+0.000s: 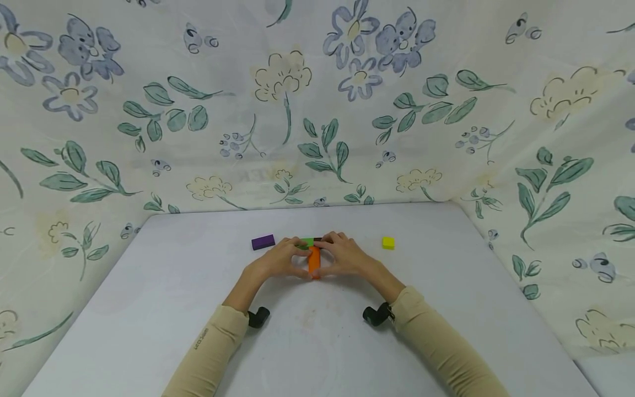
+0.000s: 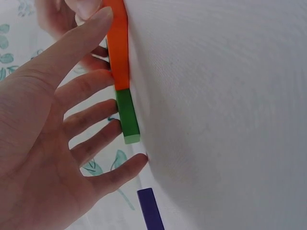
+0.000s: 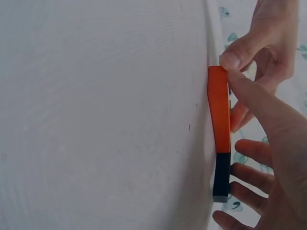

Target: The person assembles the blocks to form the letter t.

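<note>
An orange block (image 1: 314, 262) lies lengthwise toward me on the white table, between both hands. At its far end a green block (image 2: 126, 115) sits on the left and a dark block (image 3: 221, 176) on the right. My left hand (image 1: 285, 258) has its thumb at the orange block's near end, the other fingers spread along the far side by the green block. My right hand (image 1: 345, 255) mirrors it, thumb at the same near end, fingers along the dark block. From the head, the fingers partly cover the green and dark blocks.
A purple block (image 1: 263, 242) lies left of the hands, and a yellow block (image 1: 388, 242) lies to the right. Behind the white table (image 1: 307, 353) hangs a flowered cloth (image 1: 357, 154). Dark wrist cameras (image 1: 377, 314) stick out inward from both sleeves.
</note>
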Motion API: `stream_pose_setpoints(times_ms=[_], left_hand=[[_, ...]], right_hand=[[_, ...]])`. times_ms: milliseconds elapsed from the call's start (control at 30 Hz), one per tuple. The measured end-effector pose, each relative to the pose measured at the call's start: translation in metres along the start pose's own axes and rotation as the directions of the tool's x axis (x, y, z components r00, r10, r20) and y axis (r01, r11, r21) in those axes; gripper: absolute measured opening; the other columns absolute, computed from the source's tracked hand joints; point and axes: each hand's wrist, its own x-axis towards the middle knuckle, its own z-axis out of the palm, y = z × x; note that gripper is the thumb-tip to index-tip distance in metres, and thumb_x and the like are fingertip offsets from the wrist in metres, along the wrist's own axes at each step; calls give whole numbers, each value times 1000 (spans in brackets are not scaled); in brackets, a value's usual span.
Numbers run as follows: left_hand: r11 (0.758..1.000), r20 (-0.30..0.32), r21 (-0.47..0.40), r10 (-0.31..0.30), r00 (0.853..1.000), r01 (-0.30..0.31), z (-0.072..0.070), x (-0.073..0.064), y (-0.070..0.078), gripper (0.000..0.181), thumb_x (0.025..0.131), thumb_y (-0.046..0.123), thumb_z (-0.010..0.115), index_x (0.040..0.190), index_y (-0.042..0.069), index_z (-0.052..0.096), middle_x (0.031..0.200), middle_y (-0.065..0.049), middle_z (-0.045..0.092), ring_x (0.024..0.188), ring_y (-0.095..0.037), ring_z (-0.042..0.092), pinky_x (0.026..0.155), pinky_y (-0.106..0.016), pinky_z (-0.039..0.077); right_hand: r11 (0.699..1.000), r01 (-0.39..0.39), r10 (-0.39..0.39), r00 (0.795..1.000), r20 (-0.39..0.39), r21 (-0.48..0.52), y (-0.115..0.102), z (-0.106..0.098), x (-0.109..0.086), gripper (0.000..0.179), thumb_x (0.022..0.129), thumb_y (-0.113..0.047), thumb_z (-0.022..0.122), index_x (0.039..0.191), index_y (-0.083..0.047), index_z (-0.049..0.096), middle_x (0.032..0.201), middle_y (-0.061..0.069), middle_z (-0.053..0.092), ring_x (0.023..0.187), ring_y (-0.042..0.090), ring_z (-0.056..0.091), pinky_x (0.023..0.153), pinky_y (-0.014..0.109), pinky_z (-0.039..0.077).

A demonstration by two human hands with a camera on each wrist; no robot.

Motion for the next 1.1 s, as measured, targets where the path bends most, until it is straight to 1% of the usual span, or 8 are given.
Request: stream_pose_setpoints(times_ms=[233,500,767,933,1100], left_hand=[[1000,10,5,-2,1000,2,0,-1,0,64,77,41,82,129,8,65,140,-15,54,127,-32,47,110,-51,40],[1000,10,11,-12,1000,11,0,-2,1,64,76,41,82,129,9,65,141,-15,53,129,-33,46,111,-52,39],[1000,19,10,-5,1000,4,-2,-3,1,64,78,42,81,130,8,64,143,-16,51,129,-34,46,110,-53,40],[1000,31,-9,-8,999,8,-4,-3,2,64,78,40,81,131,9,63,144,-16,50,131,-35,44,111,-53,39],[1000,26,1,-4,1000,3,-3,-2,1,65,79,40,81,132,9,62,145,-16,50,131,-35,44,111,-53,39]], right_hand=[[999,8,-6,999,38,-50,0,2,-2,89,75,-73,66,147,-25,47,145,9,43,130,31,39,100,52,42],[995,0,5,999,49,-103,-1,4,-1,89,75,-76,63,148,-27,46,147,8,41,130,31,39,99,50,44],[995,-7,12,999,47,-104,-3,3,0,90,75,-76,63,148,-27,45,147,8,41,130,30,39,98,49,43],[996,-10,14,999,41,-92,-4,1,0,89,74,-75,65,147,-28,46,145,7,43,129,29,40,101,52,43],[994,-17,22,999,43,-107,-3,1,1,90,73,-76,65,148,-29,45,145,6,43,129,29,40,101,52,43]])
